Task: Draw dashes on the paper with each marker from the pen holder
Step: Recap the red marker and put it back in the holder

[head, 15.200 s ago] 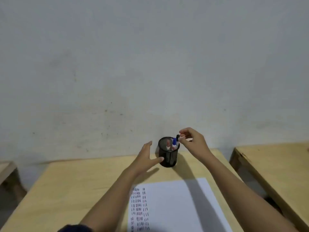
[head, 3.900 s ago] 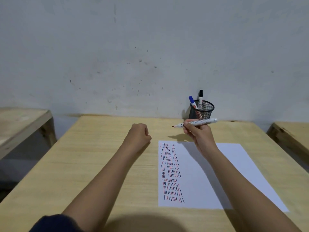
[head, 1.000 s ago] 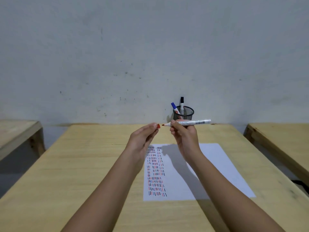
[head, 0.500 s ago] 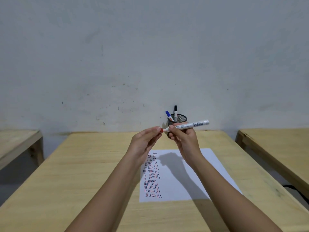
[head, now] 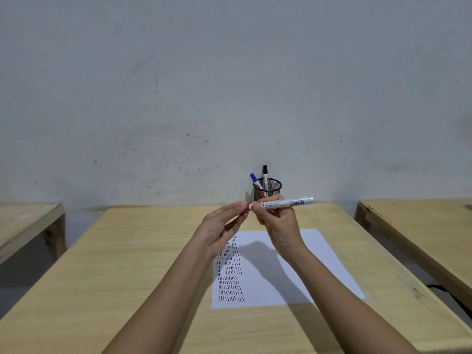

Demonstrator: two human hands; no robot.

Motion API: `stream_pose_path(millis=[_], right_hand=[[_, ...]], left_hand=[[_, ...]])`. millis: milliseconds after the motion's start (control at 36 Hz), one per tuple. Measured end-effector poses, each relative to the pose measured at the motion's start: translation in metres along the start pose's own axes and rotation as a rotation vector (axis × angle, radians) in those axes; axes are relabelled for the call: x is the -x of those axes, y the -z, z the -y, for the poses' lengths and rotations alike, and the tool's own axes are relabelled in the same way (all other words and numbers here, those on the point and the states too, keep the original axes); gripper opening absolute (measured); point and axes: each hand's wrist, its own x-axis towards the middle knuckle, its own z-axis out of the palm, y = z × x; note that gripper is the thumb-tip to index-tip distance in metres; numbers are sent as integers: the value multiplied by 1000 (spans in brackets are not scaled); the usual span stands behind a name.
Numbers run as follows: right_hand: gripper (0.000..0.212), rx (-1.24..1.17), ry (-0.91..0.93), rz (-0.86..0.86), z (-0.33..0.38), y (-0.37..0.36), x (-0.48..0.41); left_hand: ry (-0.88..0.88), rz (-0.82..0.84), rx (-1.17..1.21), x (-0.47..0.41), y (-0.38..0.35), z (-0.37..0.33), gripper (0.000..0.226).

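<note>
Our right-hand fingers (head: pixel 258 213) are wrapped around the barrel of the red marker (head: pixel 286 203), which lies nearly level in the air above the far end of the paper (head: pixel 319 264), its tip end pointing left. Our left-hand fingers (head: pixel 240 208) pinch the red cap (head: pixel 247 206) right at that tip; it looks pressed against or partly onto the marker, though we cannot tell whether it is fully seated. So the right hand (head: pixel 278 226) is clenched on the marker and the left hand (head: pixel 219 228) is closed on the cap.

We judge the marker light and stiff, with a smooth plastic barrel that could slip or twist under a push along its length. Holding it near the tip end, as we do, keeps the cap push in line. The cap is small and easy to fumble, so a firm fingertip pinch suits it.

Below our hands, columns of short red and dark dashes fill the left part of the paper, which lies flat on the desk (head: pixel 127 264). Beyond, by the wall, the mesh pen holder (head: pixel 267 191) stands upright with a blue marker (head: pixel 255 180) and a black marker (head: pixel 265 175) in it. Other wooden desks show at both sides.
</note>
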Motion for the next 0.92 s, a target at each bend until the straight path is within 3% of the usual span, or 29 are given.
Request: stream_pose_path(millis=[111, 278, 444, 583, 778, 917], right_hand=[[13, -4, -52, 30, 5, 1, 2], [11, -284, -101, -100, 23, 9, 3], [13, 108, -80, 12, 27, 30, 2], [18, 438, -132, 123, 25, 35, -7], [24, 669, -73, 171, 21, 40, -35], [25, 746, -7, 96, 21, 64, -72]], left_hand=[[-56, -1, -76, 2, 1, -4, 7], [-156, -32, -112, 2, 5, -23, 8], [-276, -66, -217, 0, 1, -36, 17], [-404, -85, -466, -15, -12, -34, 19], [-498, 7, -696, -52, -33, -24, 21], [-521, -16, -806, -90, -33, -21, 25]])
